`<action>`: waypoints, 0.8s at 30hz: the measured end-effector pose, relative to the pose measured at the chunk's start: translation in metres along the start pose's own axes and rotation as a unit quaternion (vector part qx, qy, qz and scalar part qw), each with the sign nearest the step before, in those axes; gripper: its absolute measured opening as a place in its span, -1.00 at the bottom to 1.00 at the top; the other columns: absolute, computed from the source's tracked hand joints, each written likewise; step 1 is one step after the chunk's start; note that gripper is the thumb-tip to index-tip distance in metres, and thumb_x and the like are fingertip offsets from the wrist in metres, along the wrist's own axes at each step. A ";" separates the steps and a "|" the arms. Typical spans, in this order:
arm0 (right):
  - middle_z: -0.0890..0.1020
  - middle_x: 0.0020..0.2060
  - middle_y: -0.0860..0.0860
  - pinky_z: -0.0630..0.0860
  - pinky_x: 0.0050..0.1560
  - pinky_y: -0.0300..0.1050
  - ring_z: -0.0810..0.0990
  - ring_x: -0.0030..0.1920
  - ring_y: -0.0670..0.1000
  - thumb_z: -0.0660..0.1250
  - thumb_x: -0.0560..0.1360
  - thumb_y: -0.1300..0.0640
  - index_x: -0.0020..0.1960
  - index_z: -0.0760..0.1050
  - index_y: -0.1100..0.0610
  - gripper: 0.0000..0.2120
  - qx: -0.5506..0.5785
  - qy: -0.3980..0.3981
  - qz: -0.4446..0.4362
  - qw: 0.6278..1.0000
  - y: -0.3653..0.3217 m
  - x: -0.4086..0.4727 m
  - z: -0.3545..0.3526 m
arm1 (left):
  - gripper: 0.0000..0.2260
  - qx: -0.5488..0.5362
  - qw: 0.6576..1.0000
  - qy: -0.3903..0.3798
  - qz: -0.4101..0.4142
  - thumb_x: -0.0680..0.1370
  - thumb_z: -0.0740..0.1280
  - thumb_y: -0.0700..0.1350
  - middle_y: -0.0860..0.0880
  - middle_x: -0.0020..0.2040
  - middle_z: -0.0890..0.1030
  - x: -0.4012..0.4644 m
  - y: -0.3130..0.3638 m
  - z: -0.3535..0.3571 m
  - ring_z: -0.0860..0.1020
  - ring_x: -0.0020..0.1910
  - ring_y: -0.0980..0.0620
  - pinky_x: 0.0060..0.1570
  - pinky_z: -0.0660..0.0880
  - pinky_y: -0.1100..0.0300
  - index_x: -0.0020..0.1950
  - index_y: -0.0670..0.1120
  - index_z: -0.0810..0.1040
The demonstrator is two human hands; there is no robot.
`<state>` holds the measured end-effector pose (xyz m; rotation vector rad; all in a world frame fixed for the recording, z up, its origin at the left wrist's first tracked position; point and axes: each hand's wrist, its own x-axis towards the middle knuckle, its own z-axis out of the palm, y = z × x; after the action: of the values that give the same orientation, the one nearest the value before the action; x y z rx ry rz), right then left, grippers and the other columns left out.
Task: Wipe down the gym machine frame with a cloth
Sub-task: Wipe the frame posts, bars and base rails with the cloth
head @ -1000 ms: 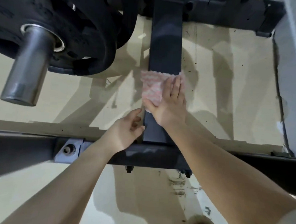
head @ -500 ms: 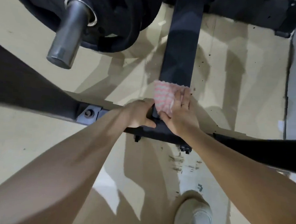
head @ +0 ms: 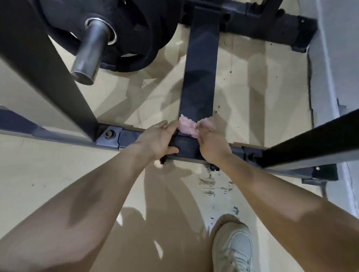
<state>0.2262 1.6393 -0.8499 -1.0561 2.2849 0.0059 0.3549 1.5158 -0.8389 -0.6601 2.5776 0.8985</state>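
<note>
Since a second ago, the crumpled pink cloth (head: pixel 188 127) has slid back along the flat black steel frame bar (head: pixel 199 74) to its junction with the black crossbar (head: pixel 130 135). Right hand (head: pixel 212 143) bunches the cloth in curled fingers; left hand (head: pixel 156 141) grips the crossbar beside it.

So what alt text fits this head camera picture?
A right hand bunches a pink cloth against a black floor beam of a gym machine, while the left hand grips the crossbar beside it; weight plates hang behind.
</note>
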 end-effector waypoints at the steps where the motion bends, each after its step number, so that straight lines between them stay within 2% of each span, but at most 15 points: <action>1: 0.48 0.26 0.21 0.45 0.10 -0.03 0.48 0.20 0.23 0.06 0.63 0.25 0.42 0.27 0.21 -0.64 0.014 -0.013 -0.006 1.000 -0.002 -0.006 -0.008 | -0.30 0.003 1.000 -0.002 0.010 0.48 0.40 -0.03 -0.18 0.39 0.35 -0.004 0.002 -0.005 0.22 0.44 -0.10 0.27 0.21 0.21 0.51 -0.07 0.10; 4: 0.48 0.04 0.14 0.34 -0.05 -0.17 0.47 0.04 0.14 0.07 0.65 0.24 0.33 0.35 0.32 -0.70 0.103 -0.051 -0.032 0.993 -0.007 -0.031 -0.038 | -0.25 -0.031 0.998 0.027 0.057 0.50 0.39 -0.01 -0.13 0.49 0.24 -0.011 0.017 -0.030 0.17 0.48 0.00 0.34 0.17 0.25 0.55 -0.09 0.03; 6: 0.48 0.01 0.14 0.30 -0.18 -0.22 0.44 -0.01 0.07 0.12 0.64 0.22 0.29 0.37 0.31 -0.73 0.158 0.016 -0.035 0.987 -0.008 -0.058 -0.067 | -0.32 -0.099 0.989 0.058 0.094 0.53 0.35 0.04 0.02 0.51 0.21 -0.014 0.041 -0.054 0.21 0.46 0.09 0.33 0.14 0.34 0.54 -0.05 0.08; 7: 0.49 0.01 0.13 0.31 -0.21 -0.32 0.42 -0.02 0.02 0.14 0.64 0.18 0.29 0.38 0.28 -0.73 0.193 0.058 -0.027 0.979 -0.008 -0.075 -0.082 | -0.36 -0.138 0.982 0.067 0.108 0.54 0.33 0.05 0.09 0.48 0.24 -0.017 0.055 -0.067 0.24 0.43 0.15 0.29 0.14 0.37 0.53 -0.02 0.12; 9: 0.44 0.01 0.05 0.28 -0.19 -0.45 0.35 -0.02 -0.04 0.12 0.65 0.13 0.29 0.38 0.18 -0.74 0.238 0.092 -0.010 0.967 -0.005 -0.112 -0.106 | -0.46 -0.190 0.966 0.087 0.150 0.57 0.29 0.00 0.14 0.41 0.35 -0.024 0.088 -0.092 0.31 0.38 0.18 0.30 0.19 0.34 0.51 -0.01 0.19; 11: 0.45 -0.08 -0.08 0.31 -0.15 -0.34 0.40 -0.12 -0.08 0.05 0.68 0.15 0.11 0.38 0.02 -0.86 0.278 0.045 -0.010 0.960 0.005 -0.151 -0.118 | -0.52 -0.236 0.947 0.088 0.198 0.58 0.28 -0.07 0.10 0.35 0.44 -0.034 0.126 -0.113 0.38 0.33 0.15 0.36 0.27 0.22 0.47 -0.04 0.25; 13: 0.51 -0.28 -0.14 0.31 -0.28 -0.26 0.41 -0.34 -0.16 0.00 0.69 0.19 -0.14 0.33 0.05 -0.73 0.387 -0.004 -0.001 0.922 0.021 -0.184 -0.122 | -0.51 -0.288 0.928 0.059 0.230 0.56 0.32 -0.12 0.07 0.30 0.45 -0.047 0.166 -0.127 0.42 0.29 0.12 0.32 0.33 0.22 0.47 -0.06 0.26; 16: 0.42 -0.40 0.04 0.24 -0.42 -0.25 0.32 -0.48 -0.07 0.02 0.68 0.17 -0.24 0.36 0.10 -0.66 0.409 0.035 0.114 0.905 0.063 -0.211 -0.125 | -0.39 -0.303 0.914 0.024 0.268 0.51 0.38 -0.10 0.10 0.33 0.40 -0.059 0.216 -0.132 0.39 0.28 0.18 0.20 0.31 0.35 0.50 0.00 0.19; 18: 0.40 -0.46 0.05 0.21 -0.48 -0.24 0.30 -0.56 -0.08 0.06 0.62 0.24 -0.26 0.40 0.10 -0.69 0.411 0.075 0.199 0.886 0.093 -0.215 -0.128 | -0.31 -0.287 0.914 0.026 0.286 0.47 0.43 -0.06 0.11 0.38 0.37 -0.059 0.234 -0.126 0.37 0.28 0.20 0.21 0.27 0.33 0.51 0.05 0.15; 19: 0.41 -0.53 0.02 0.20 -0.52 -0.27 0.29 -0.61 -0.09 0.08 0.59 0.27 -0.27 0.42 0.12 -0.70 0.431 0.109 0.250 0.860 0.105 -0.214 -0.130 | -0.29 -0.287 0.913 0.033 0.287 0.45 0.45 -0.02 0.10 0.38 0.38 -0.057 0.238 -0.122 0.38 0.28 0.19 0.22 0.28 0.30 0.50 0.06 0.15; 21: 0.42 -0.61 -0.04 0.22 -0.61 -0.33 0.29 -0.70 -0.11 0.06 0.58 0.33 -0.26 0.45 0.16 -0.69 0.515 0.192 0.303 0.779 0.126 -0.208 -0.130 | -0.26 -0.305 0.906 0.055 0.289 0.36 0.48 0.06 0.05 0.32 0.44 -0.057 0.245 -0.115 0.44 0.23 0.14 0.25 0.34 0.24 0.47 0.06 0.23; 22: 0.47 -0.54 -0.02 0.25 -0.63 -0.34 0.32 -0.71 -0.12 0.03 0.58 0.35 -0.26 0.43 0.14 -0.67 0.575 0.223 0.299 0.728 0.135 -0.204 -0.131 | -0.27 -0.321 0.899 0.072 0.290 0.32 0.48 0.08 0.02 0.24 0.49 -0.058 0.249 -0.113 0.48 0.18 0.13 0.25 0.37 0.21 0.44 0.04 0.28; 23: 0.49 -0.40 0.02 0.28 -0.62 -0.33 0.36 -0.67 -0.10 -0.01 0.59 0.34 -0.26 0.40 0.08 -0.65 0.653 0.239 0.285 0.660 0.143 -0.197 -0.131 | -0.31 -0.336 0.892 0.088 0.291 0.31 0.48 0.06 0.01 0.14 0.53 -0.058 0.253 -0.111 0.50 0.09 0.13 0.24 0.40 0.18 0.40 0.01 0.34; 24: 0.48 -0.29 0.04 0.31 -0.59 -0.29 0.39 -0.61 -0.07 -0.03 0.60 0.30 -0.26 0.35 0.04 -0.65 0.718 0.233 0.253 0.605 0.145 -0.191 -0.131 | -0.38 -0.344 0.887 0.099 0.290 0.34 0.48 0.00 0.03 0.03 0.54 -0.058 0.257 -0.109 0.50 0.02 0.15 0.22 0.43 0.17 0.36 -0.01 0.39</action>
<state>0.1510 1.8376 -0.6772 0.5308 1.8776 -1.7078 0.2523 1.6420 -0.6046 -0.1058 2.6403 2.0921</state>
